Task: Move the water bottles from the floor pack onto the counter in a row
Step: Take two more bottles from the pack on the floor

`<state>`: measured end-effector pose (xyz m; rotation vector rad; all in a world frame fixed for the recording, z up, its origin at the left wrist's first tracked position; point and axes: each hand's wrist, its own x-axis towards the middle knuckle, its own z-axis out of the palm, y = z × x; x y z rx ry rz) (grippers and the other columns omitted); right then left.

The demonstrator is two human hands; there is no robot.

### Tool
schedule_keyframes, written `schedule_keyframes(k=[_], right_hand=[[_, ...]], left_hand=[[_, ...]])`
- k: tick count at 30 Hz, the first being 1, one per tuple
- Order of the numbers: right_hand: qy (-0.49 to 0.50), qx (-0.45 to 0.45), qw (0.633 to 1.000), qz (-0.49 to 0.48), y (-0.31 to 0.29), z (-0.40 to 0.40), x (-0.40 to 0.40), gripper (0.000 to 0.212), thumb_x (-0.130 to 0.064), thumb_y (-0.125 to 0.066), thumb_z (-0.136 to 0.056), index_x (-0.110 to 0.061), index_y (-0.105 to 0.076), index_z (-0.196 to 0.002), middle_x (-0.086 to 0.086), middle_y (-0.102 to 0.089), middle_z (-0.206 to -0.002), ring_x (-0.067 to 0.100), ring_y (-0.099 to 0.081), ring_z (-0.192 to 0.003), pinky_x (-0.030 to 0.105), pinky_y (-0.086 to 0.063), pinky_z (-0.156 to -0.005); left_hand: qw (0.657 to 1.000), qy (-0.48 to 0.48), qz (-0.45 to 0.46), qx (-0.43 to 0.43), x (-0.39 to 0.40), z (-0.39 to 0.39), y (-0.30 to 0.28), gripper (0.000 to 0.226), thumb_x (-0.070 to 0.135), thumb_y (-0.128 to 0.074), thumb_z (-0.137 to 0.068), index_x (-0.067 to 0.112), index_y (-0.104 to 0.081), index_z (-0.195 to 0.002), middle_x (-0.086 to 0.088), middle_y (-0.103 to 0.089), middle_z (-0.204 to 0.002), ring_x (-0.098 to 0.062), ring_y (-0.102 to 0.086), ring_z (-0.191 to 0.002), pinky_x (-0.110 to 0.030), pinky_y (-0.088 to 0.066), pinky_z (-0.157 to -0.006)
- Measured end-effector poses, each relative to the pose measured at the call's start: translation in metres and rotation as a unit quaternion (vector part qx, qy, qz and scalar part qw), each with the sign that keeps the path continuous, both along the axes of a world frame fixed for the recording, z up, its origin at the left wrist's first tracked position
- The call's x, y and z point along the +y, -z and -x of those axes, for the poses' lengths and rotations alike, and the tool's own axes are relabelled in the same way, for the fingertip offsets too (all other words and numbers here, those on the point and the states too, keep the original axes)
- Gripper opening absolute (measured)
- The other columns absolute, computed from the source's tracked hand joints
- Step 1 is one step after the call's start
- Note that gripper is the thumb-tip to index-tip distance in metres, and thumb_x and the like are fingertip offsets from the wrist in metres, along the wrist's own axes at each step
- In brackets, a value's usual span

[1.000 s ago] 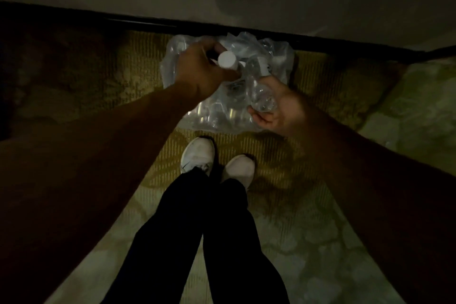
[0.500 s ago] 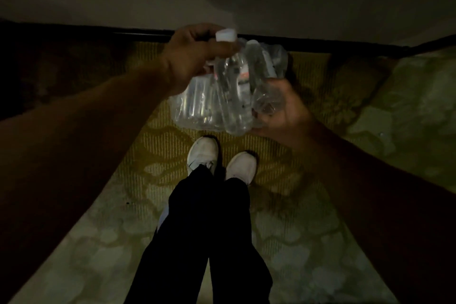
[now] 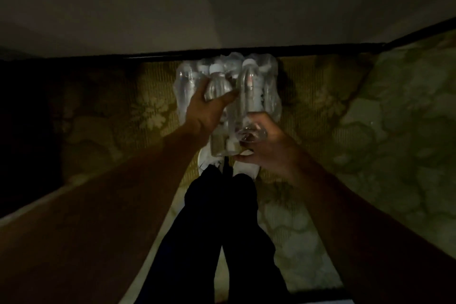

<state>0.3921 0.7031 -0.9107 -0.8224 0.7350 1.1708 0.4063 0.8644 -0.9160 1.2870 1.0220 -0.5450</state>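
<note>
A plastic-wrapped pack of clear water bottles (image 3: pixel 183 86) lies on the patterned carpet by the wall, in dim light. My left hand (image 3: pixel 206 111) is wrapped around the middle of one clear bottle with a white cap (image 3: pixel 217 81), lifted above the pack. My right hand (image 3: pixel 266 145) grips the base of a second clear bottle (image 3: pixel 250 91), which points away from me with its white cap at the far end. Both bottles hang side by side over the pack. No counter is in view.
A pale wall with a dark baseboard (image 3: pixel 296 48) runs just behind the pack. My white shoes (image 3: pixel 206 159) and dark trouser legs (image 3: pixel 222 229) stand right below the bottles. Green-gold floral carpet (image 3: pixel 370 131) spreads to both sides; the far left is in deep shadow.
Both hands have risen from the pack, each carrying a bottle. The left hand's grip went from the bottle's cap to its middle. The view has tilted up, showing more wall.
</note>
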Motion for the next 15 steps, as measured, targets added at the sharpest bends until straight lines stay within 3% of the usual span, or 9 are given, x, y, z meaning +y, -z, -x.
schedule_keyframes(k=[2, 3, 5, 7, 9, 12, 15], right_hand=[[-0.057, -0.054, 0.997, 0.021, -0.014, 0.006, 0.003, 0.04, -0.028, -0.07, -0.068, -0.016, -0.062, -0.105, 0.008, -0.062, -0.107, 0.026, -0.062, -0.101, 0.047, -0.052, -0.082], [-0.078, -0.088, 0.993, 0.023, -0.022, 0.009, 0.004, 0.043, -0.029, -0.073, -0.065, -0.018, -0.063, -0.106, 0.007, -0.062, -0.11, 0.025, -0.062, -0.103, 0.047, -0.053, -0.082], [-0.088, -0.122, 0.988, 0.025, -0.036, 0.013, 0.003, 0.046, -0.034, -0.075, -0.063, -0.02, -0.064, -0.105, 0.009, -0.061, -0.114, 0.025, -0.063, -0.104, 0.045, -0.053, -0.083], [-0.075, -0.122, 0.989, 0.032, -0.051, 0.015, 0.002, 0.038, -0.031, -0.07, -0.071, -0.021, -0.062, -0.107, 0.013, -0.056, -0.119, 0.025, -0.062, -0.104, 0.042, -0.055, -0.08], [-0.079, -0.119, 0.989, 0.045, -0.067, 0.018, 0.002, 0.032, -0.033, -0.067, -0.076, -0.024, -0.063, -0.106, 0.009, -0.056, -0.119, 0.02, -0.063, -0.1, 0.039, -0.056, -0.078], [-0.1, -0.124, 0.983, 0.097, -0.091, 0.018, 0.0, 0.023, -0.029, -0.066, -0.087, -0.029, -0.064, -0.109, 0.008, -0.057, -0.128, 0.023, -0.062, -0.11, 0.035, -0.055, -0.079], [-0.039, -0.098, 0.985, 0.139, -0.123, 0.021, 0.002, 0.046, -0.022, -0.069, -0.086, -0.017, -0.051, -0.129, 0.009, -0.063, -0.123, 0.026, -0.063, -0.109, 0.032, -0.055, -0.07]], left_hand=[[0.998, -0.041, 0.038, 0.03, -0.001, 0.008, -0.012, 0.065, 0.022, -0.077, -0.081, 0.033, -0.043, -0.136, -0.008, -0.067, -0.118, -0.025, -0.072, -0.083, -0.032, -0.057, -0.052], [0.997, -0.051, 0.051, 0.041, 0.0, 0.012, -0.019, 0.059, 0.02, -0.076, -0.082, 0.03, -0.045, -0.131, -0.009, -0.069, -0.113, -0.026, -0.073, -0.079, -0.032, -0.056, -0.05], [0.994, -0.057, 0.081, 0.055, 0.003, 0.022, -0.029, 0.061, 0.025, -0.075, -0.082, 0.015, -0.047, -0.135, -0.009, -0.073, -0.105, -0.027, -0.074, -0.083, -0.038, -0.059, -0.059], [0.994, -0.046, 0.081, 0.057, 0.005, 0.028, -0.043, 0.05, 0.033, -0.069, -0.085, 0.005, -0.058, -0.126, -0.007, -0.076, -0.098, -0.022, -0.075, -0.082, -0.036, -0.058, -0.064], [0.996, -0.035, 0.07, 0.037, 0.006, 0.034, -0.061, 0.037, 0.037, -0.061, -0.09, 0.006, -0.068, -0.108, -0.006, -0.076, -0.095, -0.019, -0.075, -0.081, -0.033, -0.056, -0.068], [0.996, -0.045, 0.073, 0.02, 0.006, 0.039, -0.092, 0.035, 0.04, -0.051, -0.094, 0.011, -0.069, -0.1, -0.003, -0.075, -0.091, -0.019, -0.072, -0.082, -0.037, -0.055, -0.08], [0.994, -0.053, 0.089, 0.024, 0.005, 0.044, -0.124, 0.038, 0.042, -0.059, -0.09, 0.009, -0.069, -0.106, -0.007, -0.074, -0.098, -0.022, -0.071, -0.087, -0.036, -0.056, -0.079]])
